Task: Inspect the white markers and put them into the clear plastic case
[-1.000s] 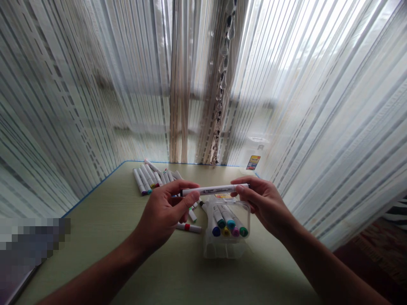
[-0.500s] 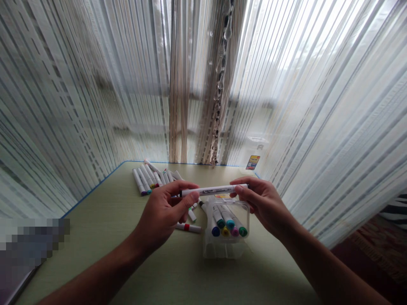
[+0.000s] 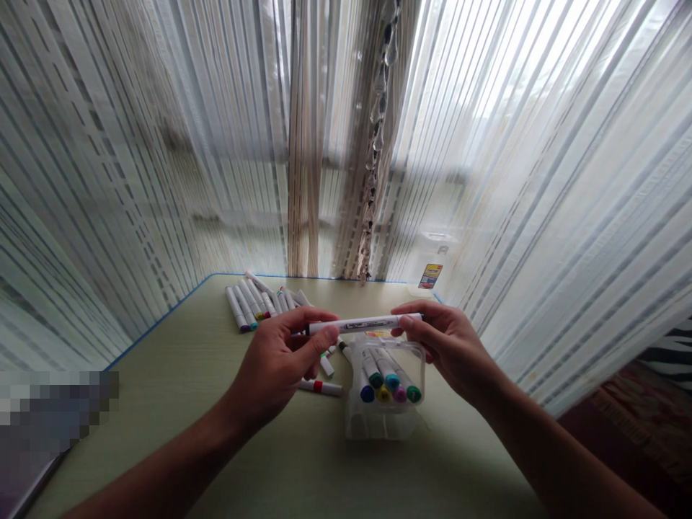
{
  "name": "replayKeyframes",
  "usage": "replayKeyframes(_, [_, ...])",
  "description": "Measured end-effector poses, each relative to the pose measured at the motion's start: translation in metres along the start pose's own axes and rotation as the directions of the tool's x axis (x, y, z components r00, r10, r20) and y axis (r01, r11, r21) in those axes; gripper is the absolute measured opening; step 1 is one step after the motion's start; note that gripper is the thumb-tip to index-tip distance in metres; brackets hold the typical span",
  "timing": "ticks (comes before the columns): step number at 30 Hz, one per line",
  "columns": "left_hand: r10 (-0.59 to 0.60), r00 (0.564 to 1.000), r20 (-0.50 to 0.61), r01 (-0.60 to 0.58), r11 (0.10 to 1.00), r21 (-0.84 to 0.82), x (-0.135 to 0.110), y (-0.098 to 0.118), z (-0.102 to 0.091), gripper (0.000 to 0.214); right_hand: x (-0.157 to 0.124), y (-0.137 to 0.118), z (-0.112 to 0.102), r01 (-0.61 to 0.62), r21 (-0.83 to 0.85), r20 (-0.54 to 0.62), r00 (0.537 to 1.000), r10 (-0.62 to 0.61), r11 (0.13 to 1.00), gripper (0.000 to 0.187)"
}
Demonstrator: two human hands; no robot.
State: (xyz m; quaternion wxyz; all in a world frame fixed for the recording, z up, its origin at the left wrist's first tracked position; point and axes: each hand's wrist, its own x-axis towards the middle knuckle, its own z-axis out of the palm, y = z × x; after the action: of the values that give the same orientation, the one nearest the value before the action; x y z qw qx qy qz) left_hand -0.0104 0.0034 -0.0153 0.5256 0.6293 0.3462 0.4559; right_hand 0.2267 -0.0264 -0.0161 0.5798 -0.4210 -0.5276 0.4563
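Observation:
A white marker is held level above the table, one end in each hand. My left hand pinches its left end and my right hand pinches its right end. Just below it stands a clear plastic box holding several markers with blue, yellow, teal, pink and green caps. A row of white markers lies on the table beyond my left hand. A marker with a red band and a few short ones lie beside the box.
The pale green table has a blue edge and is closed in by sheer striped curtains on the left, back and right. A white container with a coloured label stands at the back right. A blurred patch covers the lower left corner.

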Motion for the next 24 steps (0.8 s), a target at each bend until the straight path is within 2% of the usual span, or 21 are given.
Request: replayKeyframes(24, [0.003, 1.0, 0.021, -0.004, 1.0, 0.031, -0.0007, 0.0, -0.0008, 0.028, -0.0014, -0.0009, 0.0016, 0.01, -0.077, -0.011, 1.0, -0.011, 0.997, 0.021])
